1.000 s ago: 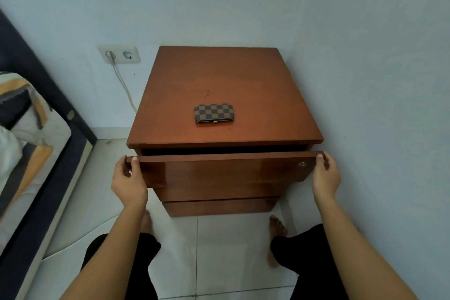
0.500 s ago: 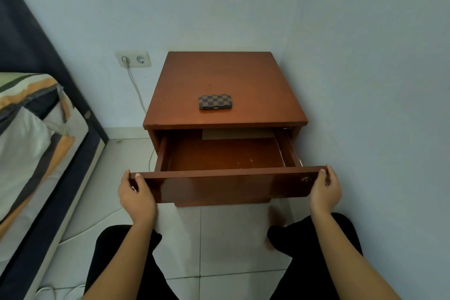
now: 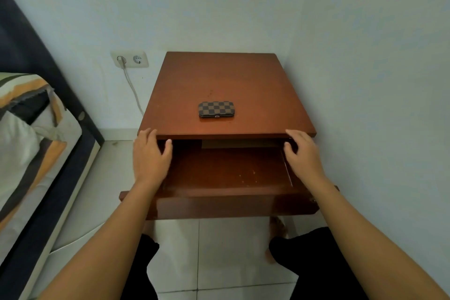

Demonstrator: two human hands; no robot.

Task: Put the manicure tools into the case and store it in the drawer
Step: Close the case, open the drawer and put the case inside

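case [image 3: 216, 109] lies shut mid-desk [image 3: 255, 85], beyond the open, bare drawer [image 3: 226, 173]. left hand [image 3: 151, 156] and right hand [image 3: 302, 153] spread, empty, at the desk's near edge. probably light and rigid (perhaps slick); pinch its long sides.

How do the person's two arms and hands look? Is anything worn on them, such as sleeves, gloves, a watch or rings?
The left hand and the right hand are bare, without gloves. Both forearms are uncovered as far as the frame shows: no sleeves, no watch, no bracelet. I see no rings on the fingers that show. The nails look short and unpainted.
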